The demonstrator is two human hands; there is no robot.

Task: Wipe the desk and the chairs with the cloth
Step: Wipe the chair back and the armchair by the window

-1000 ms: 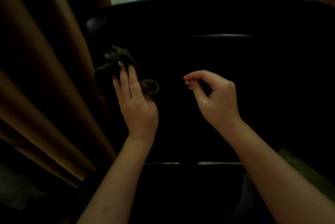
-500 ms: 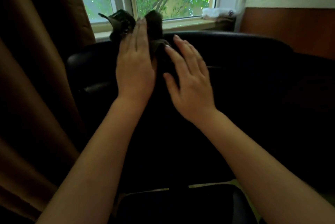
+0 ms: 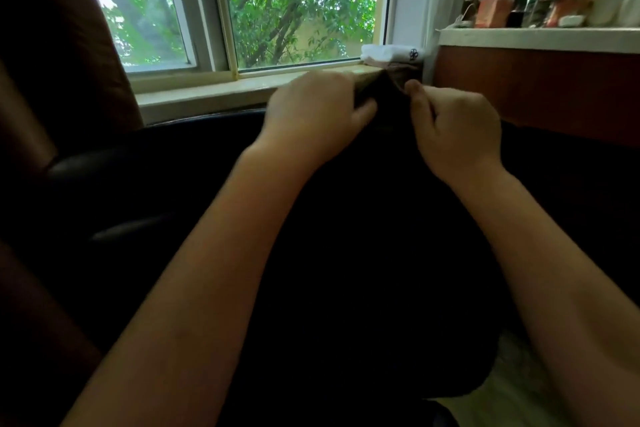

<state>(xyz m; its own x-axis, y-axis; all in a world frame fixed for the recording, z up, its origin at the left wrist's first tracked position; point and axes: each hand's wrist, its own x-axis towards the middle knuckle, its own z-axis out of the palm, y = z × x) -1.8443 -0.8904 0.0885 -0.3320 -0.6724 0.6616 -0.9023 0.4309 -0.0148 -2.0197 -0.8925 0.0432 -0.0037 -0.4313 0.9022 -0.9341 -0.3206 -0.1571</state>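
Above the chair (image 3: 166, 163) top, near the windowsill (image 3: 207, 94), the cloth (image 3: 382, 94) is held between the left hand (image 3: 311, 115), fingers curled round it, and the right hand (image 3: 457, 130), pinching its other end.

Two arms show in the lower half of the frame. The left arm (image 3: 214, 253) is bare from the lower left edge up to the wrist. The right arm (image 3: 540, 253) is bare too, from the lower right edge. The left hand (image 3: 311, 115) is bare and looks blurry. The right hand (image 3: 457, 129) is bare and looks sharper.
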